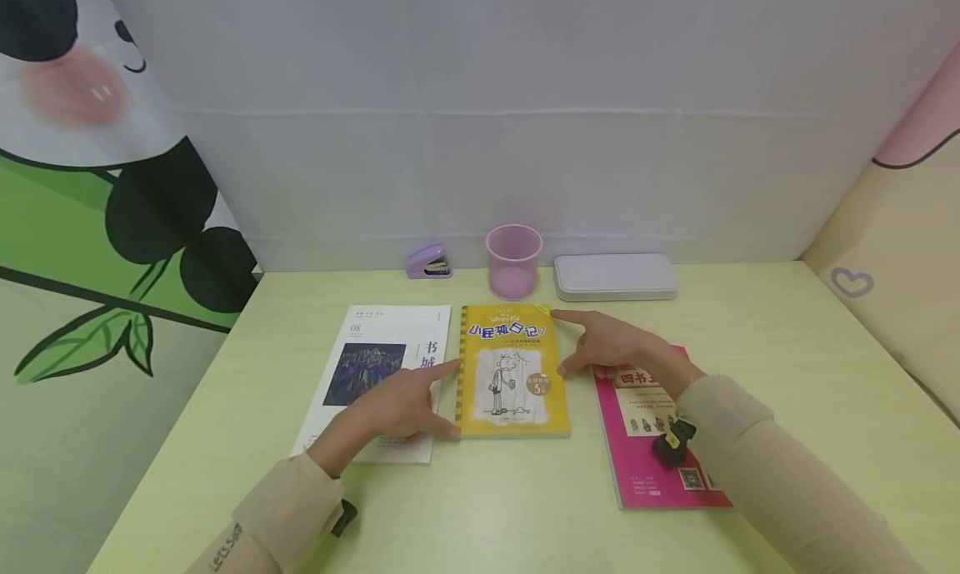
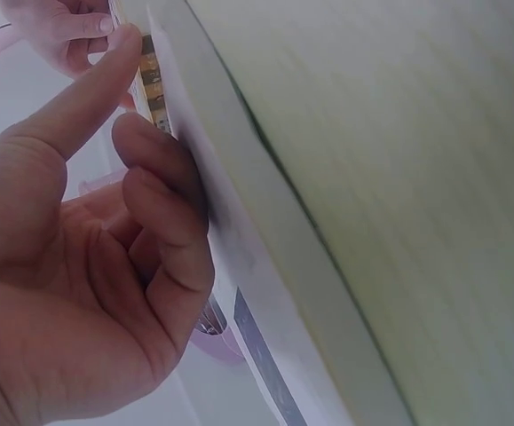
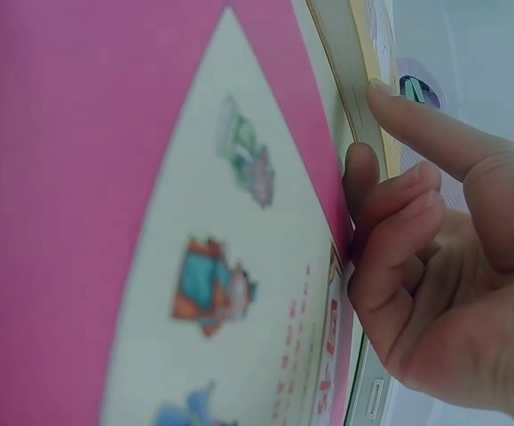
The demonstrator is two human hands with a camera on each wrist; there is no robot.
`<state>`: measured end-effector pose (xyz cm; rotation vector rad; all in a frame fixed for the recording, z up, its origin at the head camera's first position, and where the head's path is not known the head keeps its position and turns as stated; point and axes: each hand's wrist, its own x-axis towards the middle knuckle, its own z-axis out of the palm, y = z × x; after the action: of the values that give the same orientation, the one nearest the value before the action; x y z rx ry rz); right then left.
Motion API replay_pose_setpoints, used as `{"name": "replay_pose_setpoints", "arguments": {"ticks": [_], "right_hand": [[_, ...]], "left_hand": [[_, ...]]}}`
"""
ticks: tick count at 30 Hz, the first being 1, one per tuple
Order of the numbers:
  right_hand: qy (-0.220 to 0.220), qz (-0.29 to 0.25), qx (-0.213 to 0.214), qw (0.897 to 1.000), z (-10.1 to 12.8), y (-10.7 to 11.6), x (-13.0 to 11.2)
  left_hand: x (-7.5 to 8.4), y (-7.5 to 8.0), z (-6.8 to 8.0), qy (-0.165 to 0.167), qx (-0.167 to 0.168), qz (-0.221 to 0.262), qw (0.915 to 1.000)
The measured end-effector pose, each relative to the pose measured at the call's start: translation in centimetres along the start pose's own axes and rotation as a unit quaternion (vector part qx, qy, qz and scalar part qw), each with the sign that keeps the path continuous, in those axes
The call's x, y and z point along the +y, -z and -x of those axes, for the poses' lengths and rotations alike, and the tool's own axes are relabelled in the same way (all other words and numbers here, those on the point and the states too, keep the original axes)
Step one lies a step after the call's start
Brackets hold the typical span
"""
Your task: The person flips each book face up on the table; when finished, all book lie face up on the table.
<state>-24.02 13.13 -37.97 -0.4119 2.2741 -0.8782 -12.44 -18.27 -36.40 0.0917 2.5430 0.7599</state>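
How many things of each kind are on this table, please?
Books: 3 (white book, yellow book, pink book)
Cups: 1 (pinkish-purple cup)
Staplers: 1 (purple stapler)
Flat cases: 1 (pale case)
Total: 6

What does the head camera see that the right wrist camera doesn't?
Only the head view shows the left hand and the white book's front cover.
Only the right wrist view shows the palm side of the right hand and the page edge along the right of the yellow Wimpy Kid book.
Both show the right hand, the yellow Wimpy Kid book and the pink book.
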Motion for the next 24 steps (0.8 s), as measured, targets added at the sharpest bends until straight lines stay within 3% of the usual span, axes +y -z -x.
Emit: {"name": "replay_pose_setpoints", "arguments": {"ticks": [24], "right_hand": [[0.000,0.002,0.003,1.000,0.00,0.10,-0.03]], "left_hand": [[-0.08,0.01,-0.05,0.006,0.001,-0.003,1.0000]]}}
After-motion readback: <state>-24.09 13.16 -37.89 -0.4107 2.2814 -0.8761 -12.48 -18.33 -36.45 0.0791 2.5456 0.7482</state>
